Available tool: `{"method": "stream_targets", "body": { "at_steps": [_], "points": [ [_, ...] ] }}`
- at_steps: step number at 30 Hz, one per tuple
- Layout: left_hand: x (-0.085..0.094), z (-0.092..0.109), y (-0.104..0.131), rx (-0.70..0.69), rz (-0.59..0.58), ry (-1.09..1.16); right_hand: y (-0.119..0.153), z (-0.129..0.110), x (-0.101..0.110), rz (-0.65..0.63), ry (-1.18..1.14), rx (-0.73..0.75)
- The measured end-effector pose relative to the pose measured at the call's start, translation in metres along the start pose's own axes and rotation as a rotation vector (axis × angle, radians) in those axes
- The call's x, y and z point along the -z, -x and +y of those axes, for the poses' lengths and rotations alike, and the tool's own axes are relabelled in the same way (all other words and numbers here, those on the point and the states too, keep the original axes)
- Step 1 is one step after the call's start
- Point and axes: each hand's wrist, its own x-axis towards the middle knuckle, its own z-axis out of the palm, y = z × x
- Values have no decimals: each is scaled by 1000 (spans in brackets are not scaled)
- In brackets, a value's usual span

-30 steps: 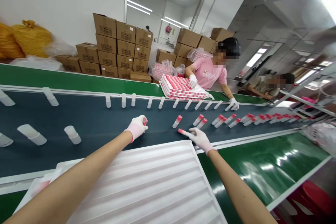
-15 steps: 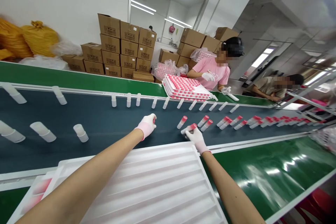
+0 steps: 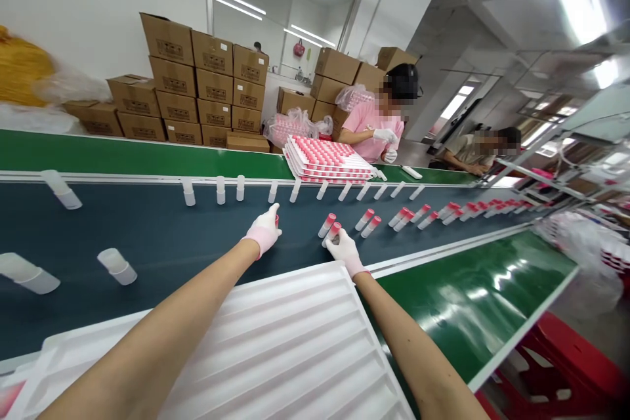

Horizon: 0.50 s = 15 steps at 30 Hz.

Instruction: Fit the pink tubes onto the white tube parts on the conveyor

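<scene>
My left hand point(image 3: 264, 231), in a white glove with a pink cuff, is above the dark belt point(image 3: 162, 230), closed round a red-capped tube point(image 3: 276, 220) that is mostly hidden by the fingers. To its right, my right hand point(image 3: 344, 251), gloved too, has its fingers on a red-capped tube point(image 3: 334, 232) at the belt's near side. Another red-capped tube point(image 3: 327, 225) stands just beyond that one. Below both forearms lies a white ridged tray point(image 3: 295, 335) whose visible grooves hold nothing.
White tubes point(image 3: 220, 190) stand along the belt's far side, and several red-capped tubes point(image 3: 423, 213) reach right. Across the belt, a person in pink point(image 3: 364, 121) is beside stacked filled trays point(image 3: 325, 161). Cardboard boxes point(image 3: 170, 39) stand behind; a red stool point(image 3: 566, 354) is at lower right.
The view has turned right, so the boxes and trays sit further left. My right hand's tube now looks more upright. Across the belt, the person's hands have come closer together.
</scene>
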Motion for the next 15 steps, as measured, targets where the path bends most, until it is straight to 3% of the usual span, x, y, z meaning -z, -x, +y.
{"method": "stream_targets", "body": {
  "at_steps": [4,8,11,13,15],
  "points": [
    [2,4,-1,-29,35,21,5,-3,11,3,-19,49],
    [26,9,16,-60,63,56,31,-11,49,66,-15,90],
    [63,3,67,-85,73,69,88,-12,93,138,2,57],
    [96,-10,111,-169,232,-17,145,-11,122,189,19,54],
    [133,-30,150,-141,427,-260,209,-15,145,202,55,110]
  ]
}}
